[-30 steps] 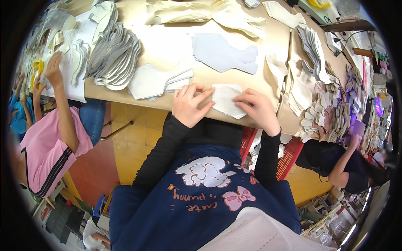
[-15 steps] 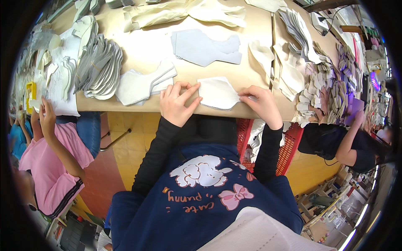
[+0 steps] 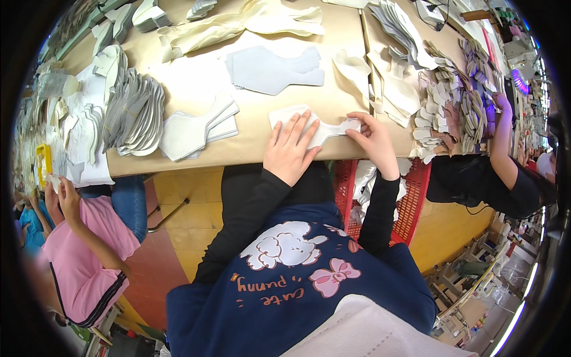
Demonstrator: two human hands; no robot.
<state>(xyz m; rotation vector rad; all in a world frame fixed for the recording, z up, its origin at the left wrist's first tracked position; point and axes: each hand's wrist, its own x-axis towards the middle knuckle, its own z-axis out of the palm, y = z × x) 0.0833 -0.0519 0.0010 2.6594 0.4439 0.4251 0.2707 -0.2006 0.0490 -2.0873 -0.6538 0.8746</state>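
Observation:
A white cut-out shoe piece with a broad end and a narrow neck lies near the table's front edge. My left hand rests on its broad part with the fingers stretched out, hiding some of it. At the narrow end, the thumb and fingers of my right hand pinch the tip. To the left sits a fanned stack of similar white pieces. Beyond my hands is a flat layer of pale blue-grey pieces.
Thick bundles of grey pieces stand on the left; cream pieces lie at the back. Small pieces crowd the right. A red crate is below the table edge. One person in pink works left, another in black right.
My left hand has moved right and flattened onto the white piece. The narrow neck now shows between my hands, where the broad shape lay before. My head view has shifted slightly.

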